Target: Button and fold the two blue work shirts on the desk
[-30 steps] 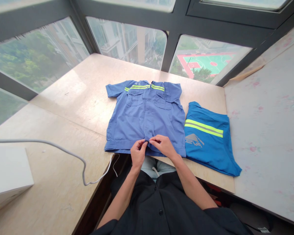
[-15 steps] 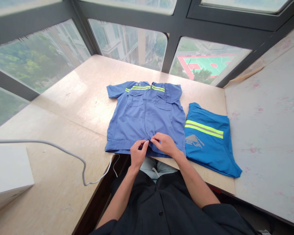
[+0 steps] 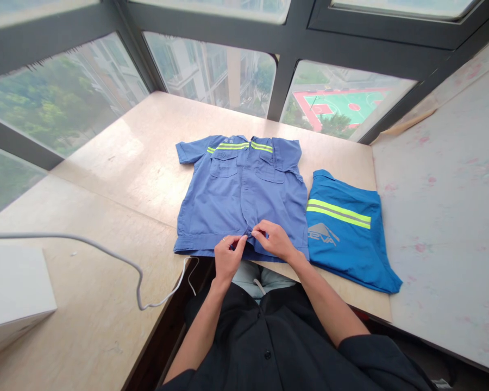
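Observation:
A blue short-sleeved work shirt (image 3: 215, 203) with yellow-and-grey reflective stripes lies front up before me, its collar toward the window. At the middle of its hem, my left hand (image 3: 229, 255) pinches the waistband edge between thumb and finger. Just right of it, my right hand (image 3: 274, 239) grips the other front edge the same way, the two fingertips nearly meeting. A button or fastening there is too small and covered to make out. Beside the shirt on the right, a brighter blue folded garment (image 3: 342, 250) shows a reflective stripe and a grey logo.
The pale wooden surface (image 3: 118, 184) runs to the dark window frames (image 3: 285, 87). A grey-white cable (image 3: 106, 252) crosses the left side, near a white box (image 3: 16, 288). On the right stands a flower-patterned wall (image 3: 444, 228).
Both hands stay at the shirt's hem. The left fingertips have shifted slightly left, leaving a slightly wider gap between the hands. The garments lie as before.

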`<state>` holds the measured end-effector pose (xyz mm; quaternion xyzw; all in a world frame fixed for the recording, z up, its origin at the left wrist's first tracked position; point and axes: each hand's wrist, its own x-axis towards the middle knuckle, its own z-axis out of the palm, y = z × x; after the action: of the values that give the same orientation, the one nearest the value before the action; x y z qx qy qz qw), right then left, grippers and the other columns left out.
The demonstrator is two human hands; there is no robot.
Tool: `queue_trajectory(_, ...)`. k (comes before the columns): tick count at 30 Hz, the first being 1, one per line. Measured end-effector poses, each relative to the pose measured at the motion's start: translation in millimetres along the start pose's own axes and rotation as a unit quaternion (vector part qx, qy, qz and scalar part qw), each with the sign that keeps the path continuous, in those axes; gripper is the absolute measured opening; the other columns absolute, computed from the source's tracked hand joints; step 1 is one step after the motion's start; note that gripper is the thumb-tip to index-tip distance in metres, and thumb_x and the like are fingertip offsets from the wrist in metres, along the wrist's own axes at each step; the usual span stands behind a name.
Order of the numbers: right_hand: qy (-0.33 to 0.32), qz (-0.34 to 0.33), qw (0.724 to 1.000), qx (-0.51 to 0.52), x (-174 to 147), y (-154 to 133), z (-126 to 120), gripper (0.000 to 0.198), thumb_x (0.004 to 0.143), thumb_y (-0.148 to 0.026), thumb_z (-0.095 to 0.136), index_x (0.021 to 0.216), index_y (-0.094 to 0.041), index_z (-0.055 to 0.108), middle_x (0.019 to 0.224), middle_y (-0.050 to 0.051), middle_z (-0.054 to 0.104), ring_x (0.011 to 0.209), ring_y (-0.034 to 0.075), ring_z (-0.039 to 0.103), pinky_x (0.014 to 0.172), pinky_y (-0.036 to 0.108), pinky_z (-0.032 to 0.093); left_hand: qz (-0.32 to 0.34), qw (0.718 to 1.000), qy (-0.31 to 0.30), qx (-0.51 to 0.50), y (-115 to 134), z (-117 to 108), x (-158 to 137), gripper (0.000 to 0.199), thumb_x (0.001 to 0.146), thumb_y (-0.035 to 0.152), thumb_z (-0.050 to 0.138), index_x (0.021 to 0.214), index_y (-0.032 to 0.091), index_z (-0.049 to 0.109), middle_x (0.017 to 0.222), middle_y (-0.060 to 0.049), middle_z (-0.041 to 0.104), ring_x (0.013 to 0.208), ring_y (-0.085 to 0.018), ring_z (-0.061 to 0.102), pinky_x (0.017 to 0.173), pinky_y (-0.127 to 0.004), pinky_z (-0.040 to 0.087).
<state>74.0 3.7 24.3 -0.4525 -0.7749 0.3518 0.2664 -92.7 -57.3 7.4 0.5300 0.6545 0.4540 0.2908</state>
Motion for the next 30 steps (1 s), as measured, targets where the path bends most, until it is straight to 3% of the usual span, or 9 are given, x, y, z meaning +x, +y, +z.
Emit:
queue_trajectory(8,0.024,0.070,0.988,0.136,-2.4,6.7,8.6,0.022,0.087,-0.035,0.055,0.075,-0.019,0.062,0.072,0.001,0.062,0.067,0.015,0.055,0.064,0.026,0.044,-0.028,0.999,-0.007,-0.012,-2.4,1.0,-6.6,0.025,0.086,0.042,0.063,0.078,0.020,0.073,0.075,-0.003,0.071,0.067,-0.016,0.061,0.069,-0.027,0.046)
queue_trajectory(11,-0.011,0.119,0.971,0.206,-3.5,10.1,8.6,0.023,0.085,-0.039,0.056,0.076,-0.018,0.060,0.066,-0.002,0.058,0.059,0.012,0.052,0.059,0.025,0.043,-0.042,0.999,-0.018,-0.008,-2.8,1.2,-6.6,0.025,0.085,0.041,0.063,0.077,0.020,0.072,0.075,-0.003,0.071,0.067,-0.016,0.062,0.068,-0.027,0.046)
queue_trajectory(14,-0.068,0.152,0.958,0.234,-4.5,14.7,7.9,0.023,0.083,-0.039,0.057,0.075,-0.018,0.059,0.061,-0.004,0.055,0.053,0.011,0.050,0.055,0.023,0.041,-0.066,0.996,-0.067,0.012,-4.2,0.3,-6.2,0.028,0.086,0.041,0.060,0.072,0.019,0.070,0.068,-0.001,0.069,0.062,-0.015,0.059,0.063,-0.026,0.044)
queue_trajectory(17,-0.096,0.162,0.959,0.214,-6.2,18.2,10.0,0.022,0.083,-0.037,0.058,0.074,-0.017,0.061,0.060,-0.004,0.056,0.053,0.011,0.052,0.055,0.023,0.041,-0.066,0.989,-0.117,0.058,-5.9,-1.0,-8.7,0.030,0.086,0.040,0.057,0.066,0.019,0.065,0.061,0.001,0.063,0.055,-0.013,0.054,0.058,-0.024,0.039)
queue_trajectory(20,-0.070,0.149,0.971,0.172,-9.0,18.3,14.0,0.020,0.086,-0.034,0.056,0.077,-0.017,0.063,0.065,-0.002,0.060,0.057,0.012,0.054,0.058,0.024,0.044,-0.045,0.983,-0.134,0.113,-7.0,-2.1,-14.6,0.031,0.087,0.037,0.056,0.062,0.020,0.060,0.058,0.001,0.060,0.054,-0.013,0.050,0.057,-0.024,0.035)
queue_trajectory(26,0.031,0.077,0.995,0.057,-15.8,19.2,0.3,0.020,0.089,-0.028,0.055,0.105,-0.019,0.064,0.098,0.007,0.066,0.086,0.018,0.063,0.075,0.031,0.052,-0.024,0.988,-0.106,0.110,-12.0,-13.6,-19.1,0.040,0.090,0.047,0.051,0.061,0.021,0.060,0.053,-0.001,0.057,0.053,-0.015,0.052,0.056,-0.024,0.037)
queue_trajectory(30,0.007,0.017,0.997,-0.073,-30.0,29.6,-24.4,0.045,0.085,-0.024,0.061,0.130,-0.021,0.055,0.127,0.013,0.059,0.119,0.027,0.056,0.101,0.046,0.046,-0.004,0.983,-0.048,0.178,-21.9,-32.4,-8.4,0.034,0.092,0.046,0.048,0.077,0.021,0.065,0.076,-0.005,0.067,0.071,-0.020,0.061,0.071,-0.031,0.047)
